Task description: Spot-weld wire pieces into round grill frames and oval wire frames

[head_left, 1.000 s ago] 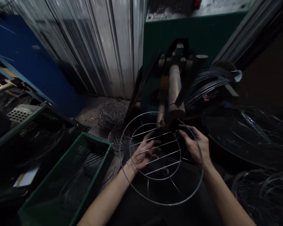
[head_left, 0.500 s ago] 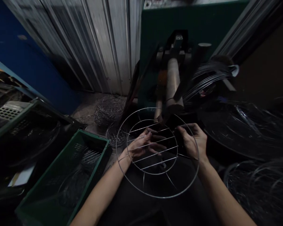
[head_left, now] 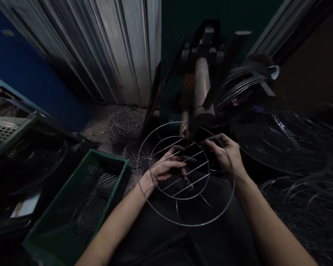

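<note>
A round wire rack [head_left: 187,198], made of two rings joined by short spokes with parallel bars across the inner ring, is held in front of me, tilted up beneath a machine's cylinder. My left hand [head_left: 166,168] reaches in from the left behind the bars, its fingers partly curled at them; where exactly it grips is partly hidden. At the upper right of the rack, my right hand [head_left: 224,151] is closed, thumb and forefinger pinched between the inner and outer rings. The outer ring passes in front of this hand.
Above the rack juts a metal cylinder [head_left: 202,88] from a green machine [head_left: 172,22]. A green crate [head_left: 55,210] with wire racks stands left. Wire pieces [head_left: 126,125] lie on the floor, a wire coil [head_left: 244,79] hangs right, and wire rings [head_left: 302,210] pile up lower right.
The rack has turned counterclockwise, so its bars slope more steeply up to the right. My left fingers, spread before, are more curled. My right hand stays pinched at the rack's upper right.
</note>
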A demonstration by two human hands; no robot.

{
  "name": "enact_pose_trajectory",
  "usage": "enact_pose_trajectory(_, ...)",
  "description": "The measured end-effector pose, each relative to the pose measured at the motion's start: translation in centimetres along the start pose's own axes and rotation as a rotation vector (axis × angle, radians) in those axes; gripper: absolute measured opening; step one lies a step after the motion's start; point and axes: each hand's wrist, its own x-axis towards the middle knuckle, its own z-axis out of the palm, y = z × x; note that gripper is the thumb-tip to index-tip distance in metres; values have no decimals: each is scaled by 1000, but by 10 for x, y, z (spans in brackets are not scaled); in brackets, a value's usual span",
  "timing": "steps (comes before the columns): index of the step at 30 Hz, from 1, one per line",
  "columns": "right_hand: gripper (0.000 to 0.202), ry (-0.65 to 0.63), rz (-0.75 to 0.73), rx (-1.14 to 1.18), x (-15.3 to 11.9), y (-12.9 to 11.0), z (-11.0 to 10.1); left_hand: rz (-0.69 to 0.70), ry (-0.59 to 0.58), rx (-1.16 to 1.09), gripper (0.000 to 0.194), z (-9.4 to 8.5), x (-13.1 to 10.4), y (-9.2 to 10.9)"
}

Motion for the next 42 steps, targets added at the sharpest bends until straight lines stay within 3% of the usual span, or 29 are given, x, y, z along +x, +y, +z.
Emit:
enact_pose_trajectory(7, 26, -125, -169, -207, 12, -10, 0, -2, 98, -24, 50, 12, -5, 10)
enact_pose_trajectory(15, 29, -152, -243, -261, 31, -5, 10, 51, 112, -4, 50, 8, -3, 20)
enact_pose_trajectory(42, 27, -171, -211, -183, 37, -5, 20, 48, 161, 43, 49, 12, -4, 27)
